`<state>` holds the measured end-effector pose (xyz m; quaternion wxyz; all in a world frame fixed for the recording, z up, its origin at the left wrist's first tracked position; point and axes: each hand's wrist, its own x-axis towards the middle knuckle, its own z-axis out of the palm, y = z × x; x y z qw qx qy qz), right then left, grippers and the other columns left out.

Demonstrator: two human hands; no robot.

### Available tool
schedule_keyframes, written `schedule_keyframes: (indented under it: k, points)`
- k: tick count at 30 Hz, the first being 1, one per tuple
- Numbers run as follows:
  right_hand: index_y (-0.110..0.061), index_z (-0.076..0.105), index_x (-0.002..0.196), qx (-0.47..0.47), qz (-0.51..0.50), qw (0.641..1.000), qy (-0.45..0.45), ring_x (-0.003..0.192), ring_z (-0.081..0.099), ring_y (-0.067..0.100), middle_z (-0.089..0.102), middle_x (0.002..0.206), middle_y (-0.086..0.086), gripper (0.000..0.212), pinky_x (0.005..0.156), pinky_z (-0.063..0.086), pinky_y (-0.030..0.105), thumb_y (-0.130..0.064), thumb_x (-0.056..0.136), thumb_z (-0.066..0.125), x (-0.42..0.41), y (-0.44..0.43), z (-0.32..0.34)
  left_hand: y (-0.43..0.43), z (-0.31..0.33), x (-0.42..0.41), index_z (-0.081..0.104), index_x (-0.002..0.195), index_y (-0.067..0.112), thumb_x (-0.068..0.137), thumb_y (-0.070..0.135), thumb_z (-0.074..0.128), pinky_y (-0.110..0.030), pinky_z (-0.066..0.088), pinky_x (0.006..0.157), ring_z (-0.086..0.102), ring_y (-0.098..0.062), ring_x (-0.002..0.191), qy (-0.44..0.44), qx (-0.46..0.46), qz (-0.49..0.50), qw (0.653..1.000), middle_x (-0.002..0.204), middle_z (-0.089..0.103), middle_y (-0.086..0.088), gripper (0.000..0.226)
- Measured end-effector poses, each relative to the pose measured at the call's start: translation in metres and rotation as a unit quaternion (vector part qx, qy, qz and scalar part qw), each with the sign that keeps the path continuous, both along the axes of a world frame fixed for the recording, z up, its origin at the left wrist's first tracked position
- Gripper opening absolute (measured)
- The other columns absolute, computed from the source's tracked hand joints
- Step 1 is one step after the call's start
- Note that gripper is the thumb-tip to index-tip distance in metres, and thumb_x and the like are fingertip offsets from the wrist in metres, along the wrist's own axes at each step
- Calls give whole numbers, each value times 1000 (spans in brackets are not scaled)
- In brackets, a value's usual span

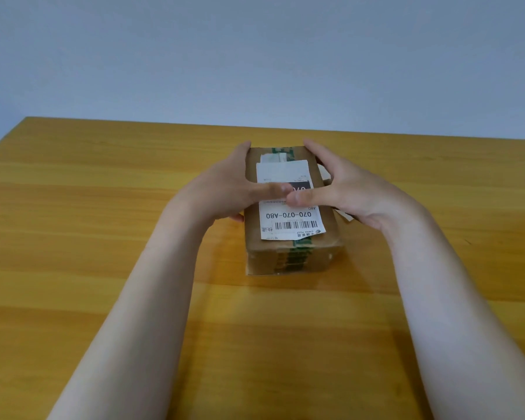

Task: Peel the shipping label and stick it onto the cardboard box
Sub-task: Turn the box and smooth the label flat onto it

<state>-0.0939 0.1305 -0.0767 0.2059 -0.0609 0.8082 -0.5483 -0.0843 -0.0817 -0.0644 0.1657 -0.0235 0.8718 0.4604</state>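
Observation:
A brown cardboard box [291, 256] with green tape stands on the table's middle. A white shipping label [288, 219] with a barcode and "070-070-A80" lies flat on its top face. My left hand [234, 189] clasps the box's left side, thumb lying across the label. My right hand [340, 189] clasps the right side, its thumb on the label too, tip to tip with the left thumb. A strip of white paper [344, 215] sticks out under my right palm; I cannot tell what it is.
The wooden table [103, 237] stretches wide on both sides of the box and in front of it. Its far edge meets a plain grey-blue wall [255, 56].

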Motion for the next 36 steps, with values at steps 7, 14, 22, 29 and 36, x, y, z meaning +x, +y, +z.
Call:
schedule_keyframes:
  k: [7,14,22,29,36]
  points:
    - [-39,28,164,18,-9,999,29,116,71,10,59,130,-24,138,108,55,43,-45,48,104,-2,-2,-5,2,0,1,23,161,32,77,40,91,-49,67,77,74,-21,98,8,-15,9,1000,116,64,9,108]
    - [-45,45,151,28,-57,995,72,113,71,10,53,146,-19,101,97,60,41,-46,65,98,-3,-2,-10,8,-3,1,33,152,30,84,48,82,-37,65,57,73,-17,88,46,-62,51,996,116,66,3,85]
    - [-35,58,131,21,-100,990,97,73,68,-13,59,117,-21,67,57,51,10,-37,75,94,-9,-4,-11,14,-1,3,41,138,25,91,51,74,-45,67,61,74,-22,86,61,-88,78,991,111,70,-1,63]
    - [-28,61,122,42,-121,987,100,76,71,1,66,108,-11,58,55,53,16,-44,76,92,-8,-6,-12,14,0,3,45,125,22,92,56,70,-38,64,56,73,-22,82,67,-124,80,987,105,69,-1,53]
    - [-26,63,115,62,-131,983,109,74,67,5,68,97,-11,48,58,51,21,-48,80,88,-7,-9,-11,16,2,6,45,116,19,95,58,64,-46,66,63,75,-29,74,76,-146,66,984,92,66,2,48]
